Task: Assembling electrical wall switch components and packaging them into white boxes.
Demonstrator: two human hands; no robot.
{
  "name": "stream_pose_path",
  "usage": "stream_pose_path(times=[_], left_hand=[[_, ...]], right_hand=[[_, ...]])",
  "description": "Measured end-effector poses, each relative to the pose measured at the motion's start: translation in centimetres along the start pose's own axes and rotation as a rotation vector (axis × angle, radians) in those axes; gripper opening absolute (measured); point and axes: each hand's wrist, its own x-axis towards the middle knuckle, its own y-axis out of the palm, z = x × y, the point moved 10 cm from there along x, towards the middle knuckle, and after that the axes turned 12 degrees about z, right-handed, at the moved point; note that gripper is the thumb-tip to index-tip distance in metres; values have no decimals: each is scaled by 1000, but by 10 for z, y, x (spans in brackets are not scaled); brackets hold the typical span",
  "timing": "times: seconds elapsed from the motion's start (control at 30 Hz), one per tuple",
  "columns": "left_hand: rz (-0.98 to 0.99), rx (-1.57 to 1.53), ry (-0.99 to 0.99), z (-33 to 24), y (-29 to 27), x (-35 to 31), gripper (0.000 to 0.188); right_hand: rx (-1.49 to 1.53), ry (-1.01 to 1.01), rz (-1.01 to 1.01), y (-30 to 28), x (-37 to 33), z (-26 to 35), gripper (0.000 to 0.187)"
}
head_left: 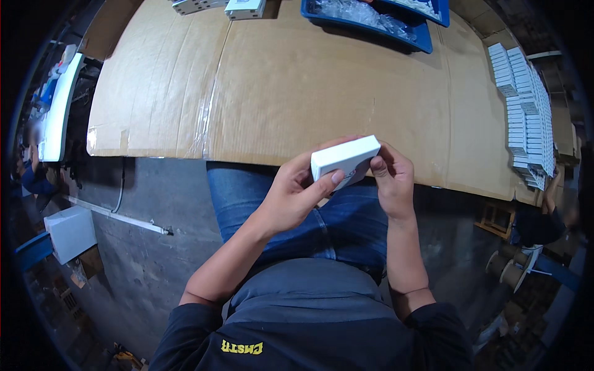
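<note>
Between both hands, just above the table's front edge, I hold a small flat white box [344,156], tilted with its narrow side up. My left hand [303,185] grips its left end, with the thumb pressed on the near face. At the right end, my right hand [394,179] has its thumb and fingers closed about the corner. Some print shows on the near face, partly covered by the thumbs. The box looks closed, though its underside and far face are hidden.
Brown cardboard covers the table [278,93]. Blue trays [421,38] with clear plastic pieces and small white parts stand at the far edge, white boxes [244,8] left of them. Stacked white boxes [529,111] line the right side. Other people are partly visible at both sides.
</note>
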Motion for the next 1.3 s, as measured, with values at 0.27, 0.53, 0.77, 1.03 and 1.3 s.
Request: stream_pose_path(times=[0.27,0.53,0.77,1.03,1.3], left_hand=[[67,91,-26,-1,3,-4,49],[92,48,-7,-12,2,-1,49],[111,78,-4,-11,7,5,48],[-48,63,103,-11,-17,-2,43],[-91,550,170,-35,-16,-1,59]], right_hand=[[80,126,95,-7,-3,-17,39],[98,207,108,-1,6,-12,46],[98,182,266,-2,6,-11,52],[213,2,122,-5,11,-6,49],[43,23,74,5,15,1,63]])
